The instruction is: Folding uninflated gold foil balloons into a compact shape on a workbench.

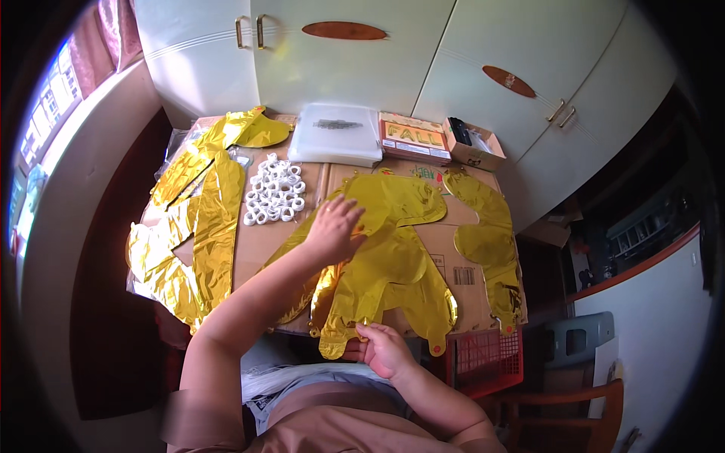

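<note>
Left hand is flat and spread, fingers open, pressing down on a gold foil letter balloon that lies deflated across the cardboard-covered table. Nothing is clasped there, just a palm resting on the foil near the balloon's upper left part. Right hand sits at the near edge of the table, fingers pinched shut on the balloon's lower tail, so the bulk of the foil stretches away from that grip, up and slightly left toward the other hand. Beyond the left hand's fingertips, up and to the left, there's a heap of small white plastic rings. Farther left of it, a crumpled pile of more gold foil balloons runs along the table's edge. To the right of both hands, well apart, another gold foil balloon lies flat. Past the left hand at the far side of the table: a clear plastic packet, an orange printed box and an open cardboard box. Below and right of the right hand, a red plastic crate.
</note>
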Tool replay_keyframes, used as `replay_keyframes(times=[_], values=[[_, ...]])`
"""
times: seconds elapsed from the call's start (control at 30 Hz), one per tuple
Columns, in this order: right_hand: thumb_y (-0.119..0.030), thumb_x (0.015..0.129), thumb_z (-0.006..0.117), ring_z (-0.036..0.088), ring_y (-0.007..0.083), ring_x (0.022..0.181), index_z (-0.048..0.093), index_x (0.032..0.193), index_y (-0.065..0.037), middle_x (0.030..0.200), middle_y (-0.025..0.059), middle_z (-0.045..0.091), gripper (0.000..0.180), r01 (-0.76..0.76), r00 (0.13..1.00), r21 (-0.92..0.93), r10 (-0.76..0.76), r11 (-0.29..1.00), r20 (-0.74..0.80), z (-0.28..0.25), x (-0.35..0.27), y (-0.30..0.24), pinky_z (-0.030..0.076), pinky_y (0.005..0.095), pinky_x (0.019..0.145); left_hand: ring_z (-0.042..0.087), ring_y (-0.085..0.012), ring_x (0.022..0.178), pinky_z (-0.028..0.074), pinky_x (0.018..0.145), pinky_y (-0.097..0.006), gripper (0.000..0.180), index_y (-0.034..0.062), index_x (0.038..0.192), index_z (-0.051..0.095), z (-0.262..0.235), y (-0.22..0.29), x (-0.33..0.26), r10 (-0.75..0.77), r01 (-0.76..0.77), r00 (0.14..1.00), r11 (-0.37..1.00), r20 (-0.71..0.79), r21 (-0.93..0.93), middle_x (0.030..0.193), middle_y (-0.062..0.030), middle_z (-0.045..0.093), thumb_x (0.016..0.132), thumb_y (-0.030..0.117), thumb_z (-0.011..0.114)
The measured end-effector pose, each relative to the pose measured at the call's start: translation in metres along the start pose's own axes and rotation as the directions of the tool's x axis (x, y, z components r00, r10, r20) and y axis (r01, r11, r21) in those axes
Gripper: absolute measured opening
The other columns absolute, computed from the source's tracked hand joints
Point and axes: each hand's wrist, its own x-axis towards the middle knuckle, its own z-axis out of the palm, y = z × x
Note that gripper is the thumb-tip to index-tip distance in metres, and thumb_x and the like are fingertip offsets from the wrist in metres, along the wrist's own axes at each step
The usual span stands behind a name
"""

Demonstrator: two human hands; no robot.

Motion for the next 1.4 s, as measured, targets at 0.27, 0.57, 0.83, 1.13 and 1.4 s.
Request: replay_keyframes(times=[0.27, 0.57, 0.83, 1.13, 1.4], values=[[-0.012, 0.101, 0.051, 0.069, 0.0365, 0.104, 0.061, 0.115, 0.004, 0.116, 0.0216, 0.067, 0.023, -0.009, 0.995, -0.077, 0.002, 0.997, -0.096, -0.001, -0.008, -0.001, 0.057, 0.0511, 0.091, 0.034, -0.0337, 0.146, 0.022, 0.121, -0.051, 0.066, 0.0086, 0.142, 0.050, 0.014, 0.001, -0.021, 0.032, -0.030, 0.999, 0.995, 0.028, -0.091, 0.151, -0.0146, 0.046, 0.089, 0.045, 0.067], [-0.011, 0.100, 0.056, 0.072, 0.0353, 0.097, 0.060, 0.113, 0.003, 0.110, 0.0189, 0.068, 0.020, 0.007, 0.994, -0.094, -0.017, 0.996, -0.109, -0.006, -0.020, 0.002, 0.061, 0.0494, 0.086, 0.036, -0.0334, 0.144, 0.024, 0.120, -0.051, 0.063, 0.0100, 0.140, 0.052, 0.021, 0.000, -0.023, 0.036, -0.034, 0.999, 0.995, 0.020, -0.099, 0.149, -0.0136, 0.047, 0.088, 0.043, 0.068], [-0.012, 0.099, 0.056, 0.072, 0.0351, 0.096, 0.060, 0.112, 0.003, 0.108, 0.0195, 0.068, 0.020, 0.015, 0.991, -0.102, -0.028, 0.995, -0.135, -0.007, -0.019, 0.003, 0.061, 0.0495, 0.085, 0.037, -0.0338, 0.143, 0.026, 0.119, -0.052, 0.059, 0.0109, 0.135, 0.055, 0.023, -0.004, -0.022, 0.063, -0.062, 0.998, 0.991, 0.010, -0.121, 0.147, -0.0125, 0.048, 0.086, 0.039, 0.070], [-0.014, 0.100, 0.056, 0.073, 0.0326, 0.093, 0.061, 0.113, 0.004, 0.108, 0.0201, 0.070, 0.022, -0.010, 0.990, -0.153, -0.012, 0.988, -0.142, -0.003, -0.023, 0.001, 0.062, 0.0468, 0.082, 0.041, -0.0352, 0.140, 0.030, 0.116, -0.051, 0.048, 0.0108, 0.124, 0.060, 0.028, -0.006, -0.022, 0.105, -0.110, 0.993, 0.985, -0.047, -0.132, 0.139, -0.0118, 0.053, 0.083, 0.035, 0.070], [-0.019, 0.101, 0.058, 0.072, 0.0211, 0.084, 0.064, 0.112, 0.003, 0.099, 0.0160, 0.072, 0.026, -0.164, 0.978, -0.444, 0.087, 0.881, -0.189, -0.013, -0.048, -0.010, 0.060, 0.0310, 0.072, 0.041, -0.0346, 0.140, 0.029, 0.117, -0.051, 0.048, 0.0101, 0.124, 0.061, 0.027, -0.002, -0.023, 0.085, -0.089, 0.996, 0.988, -0.038, -0.129, 0.139, -0.0119, 0.053, 0.084, 0.036, 0.068]])
